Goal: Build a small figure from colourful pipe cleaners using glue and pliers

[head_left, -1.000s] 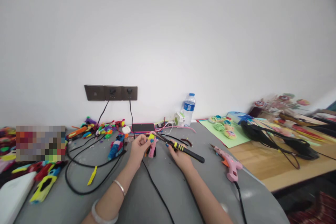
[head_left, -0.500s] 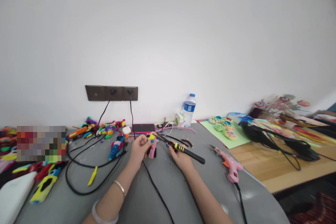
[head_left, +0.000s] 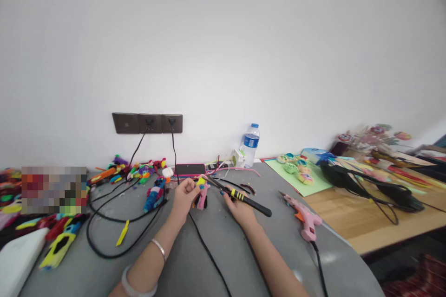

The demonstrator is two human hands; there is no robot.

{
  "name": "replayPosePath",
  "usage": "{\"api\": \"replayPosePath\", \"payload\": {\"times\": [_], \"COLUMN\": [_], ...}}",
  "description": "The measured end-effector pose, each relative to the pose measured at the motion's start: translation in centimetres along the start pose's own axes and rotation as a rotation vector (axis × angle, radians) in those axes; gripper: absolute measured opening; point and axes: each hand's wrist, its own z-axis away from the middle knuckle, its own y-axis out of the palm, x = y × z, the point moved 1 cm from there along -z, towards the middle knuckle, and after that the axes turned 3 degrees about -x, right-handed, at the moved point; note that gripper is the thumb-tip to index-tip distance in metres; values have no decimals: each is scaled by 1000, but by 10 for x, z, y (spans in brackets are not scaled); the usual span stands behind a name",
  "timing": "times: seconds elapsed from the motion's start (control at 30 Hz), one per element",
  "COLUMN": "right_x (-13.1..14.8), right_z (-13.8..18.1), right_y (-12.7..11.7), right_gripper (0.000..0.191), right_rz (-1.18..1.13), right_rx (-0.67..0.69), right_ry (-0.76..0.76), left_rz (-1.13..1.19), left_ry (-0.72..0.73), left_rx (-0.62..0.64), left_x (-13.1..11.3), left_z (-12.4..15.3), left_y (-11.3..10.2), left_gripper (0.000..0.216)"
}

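Note:
My left hand [head_left: 183,199] is closed in a pinch on a small pink and yellow fuzzy craft figure [head_left: 202,191], held just above the grey table [head_left: 216,260]. My right hand [head_left: 239,209] grips a tool with black and yellow handles [head_left: 244,198], probably pliers. Its metal tip points left and meets the top of the figure. Both hands sit at the middle of the table, close together.
A pink glue gun [head_left: 304,218] lies to the right, its cord running toward me. Black cables [head_left: 114,222] loop at left from the wall sockets [head_left: 147,123]. Colourful craft pieces [head_left: 139,171], a phone [head_left: 190,169], a water bottle [head_left: 250,145] and a green sheet [head_left: 299,178] line the back.

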Motion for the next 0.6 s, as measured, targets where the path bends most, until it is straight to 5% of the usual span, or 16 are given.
{"api": "replayPosePath", "payload": {"times": [0.6], "right_x": [2], "right_z": [-2], "right_y": [-1], "right_gripper": [35], "right_rz": [-15], "right_rx": [35], "right_ry": [-1], "left_rz": [14], "left_ry": [-17], "left_rx": [8], "left_x": [2], "left_z": [-1], "left_y": [-2], "left_gripper": [41]}}
